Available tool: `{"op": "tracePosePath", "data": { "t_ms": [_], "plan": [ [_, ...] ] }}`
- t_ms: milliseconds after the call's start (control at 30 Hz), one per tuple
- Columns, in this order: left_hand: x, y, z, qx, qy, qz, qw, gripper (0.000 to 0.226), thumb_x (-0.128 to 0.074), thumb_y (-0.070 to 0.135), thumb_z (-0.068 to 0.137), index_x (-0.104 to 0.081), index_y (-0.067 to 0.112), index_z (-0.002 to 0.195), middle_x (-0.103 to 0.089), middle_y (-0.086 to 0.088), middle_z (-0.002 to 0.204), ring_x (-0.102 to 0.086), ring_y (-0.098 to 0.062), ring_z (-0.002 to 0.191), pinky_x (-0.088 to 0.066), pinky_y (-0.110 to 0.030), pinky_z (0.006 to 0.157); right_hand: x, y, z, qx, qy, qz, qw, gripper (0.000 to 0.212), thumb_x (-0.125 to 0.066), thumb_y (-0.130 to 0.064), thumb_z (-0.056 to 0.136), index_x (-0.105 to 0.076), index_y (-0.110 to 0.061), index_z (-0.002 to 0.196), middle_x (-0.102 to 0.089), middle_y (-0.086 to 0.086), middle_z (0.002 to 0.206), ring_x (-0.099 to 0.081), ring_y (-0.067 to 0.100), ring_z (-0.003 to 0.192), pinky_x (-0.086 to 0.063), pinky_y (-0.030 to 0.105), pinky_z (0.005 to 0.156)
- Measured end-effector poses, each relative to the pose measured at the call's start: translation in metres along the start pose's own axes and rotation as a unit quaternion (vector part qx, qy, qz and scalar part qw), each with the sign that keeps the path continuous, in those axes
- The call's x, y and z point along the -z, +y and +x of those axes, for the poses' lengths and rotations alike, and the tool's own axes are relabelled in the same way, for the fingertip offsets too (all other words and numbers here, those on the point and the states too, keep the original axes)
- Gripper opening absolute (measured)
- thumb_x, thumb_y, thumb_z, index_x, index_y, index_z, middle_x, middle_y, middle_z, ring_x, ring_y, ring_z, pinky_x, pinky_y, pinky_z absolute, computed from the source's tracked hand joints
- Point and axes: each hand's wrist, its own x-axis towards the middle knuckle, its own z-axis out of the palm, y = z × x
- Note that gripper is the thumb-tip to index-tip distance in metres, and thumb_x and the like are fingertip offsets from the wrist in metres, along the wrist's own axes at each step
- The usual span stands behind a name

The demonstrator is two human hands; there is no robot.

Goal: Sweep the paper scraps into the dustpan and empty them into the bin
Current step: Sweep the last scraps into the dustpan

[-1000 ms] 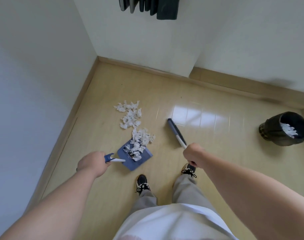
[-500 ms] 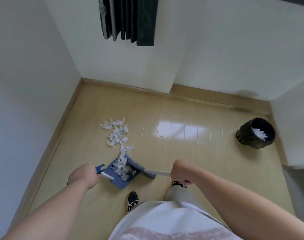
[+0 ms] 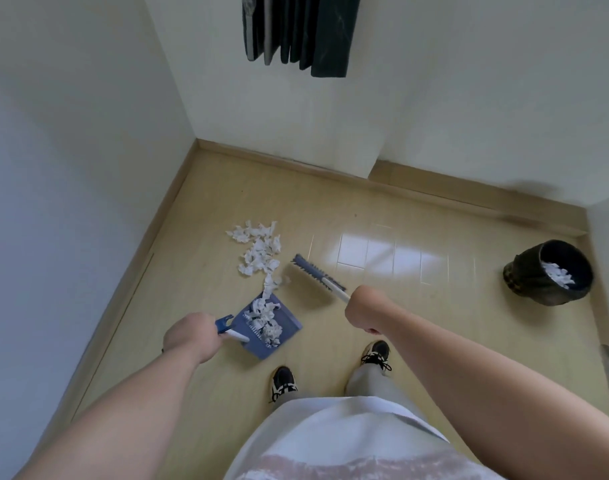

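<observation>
A blue dustpan (image 3: 289, 325) lies flat on the wooden floor with white paper scraps inside it. My left hand (image 3: 192, 336) grips its blue and white handle. More paper scraps (image 3: 258, 251) trail from the pan's mouth away toward the far wall. My right hand (image 3: 365, 310) holds a blue brush (image 3: 311, 271) by its white handle, with the head lifted to the right of the scrap trail. A dark round bin (image 3: 549, 273) sits at the right with white scraps in it.
White walls close in on the left and behind the scraps, with a wooden skirting board (image 3: 282, 161) along them. Dark panels (image 3: 296, 32) hang on the back wall. My two shoes (image 3: 284, 382) stand just behind the dustpan.
The brush swept scraps into the dustpan, then lifted back out to the right of the trail. More scraps now lie in the pan. The dustpan stayed put.
</observation>
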Motion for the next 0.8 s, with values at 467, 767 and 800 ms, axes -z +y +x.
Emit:
{"op": "tracePosePath", "data": {
  "t_ms": [467, 767, 800],
  "plan": [
    [-0.027, -0.007, -0.027, 0.094, 0.079, -0.102, 0.987, 0.028, -0.059, 0.046, 0.086, -0.065, 0.019, 0.085, -0.064, -0.003, 0.08, -0.057, -0.026, 0.068, -0.044, -0.026, 0.057, -0.047, -0.008, -0.006, 0.102, -0.056, -0.029, 0.993, 0.011, -0.051, -0.009, 0.093, -0.053, -0.011, 0.083, -0.038, 0.001, 0.068, -0.062, 0.031, 0.105, -0.044, 0.029, 0.075],
    [-0.02, -0.001, -0.011, 0.108, 0.091, -0.12, 0.983, 0.027, -0.059, 0.043, 0.087, -0.067, 0.017, 0.089, -0.065, -0.006, 0.083, -0.055, -0.028, 0.069, -0.042, -0.026, 0.058, -0.013, 0.003, -0.021, 0.083, -0.044, -0.089, 0.992, 0.019, -0.045, -0.005, 0.094, -0.049, -0.007, 0.075, -0.044, 0.003, 0.063, -0.039, 0.015, 0.051, -0.035, 0.022, 0.043],
    [-0.019, -0.002, -0.01, 0.106, 0.093, -0.118, 0.983, 0.027, -0.059, 0.044, 0.087, -0.068, 0.018, 0.089, -0.065, -0.006, 0.082, -0.055, -0.028, 0.069, -0.042, -0.026, 0.058, -0.008, 0.004, -0.02, 0.088, -0.049, -0.076, 0.992, 0.017, -0.047, -0.005, 0.093, -0.054, -0.006, 0.077, -0.047, 0.002, 0.057, -0.038, 0.014, 0.05, -0.036, 0.021, 0.041]
  ]
}}
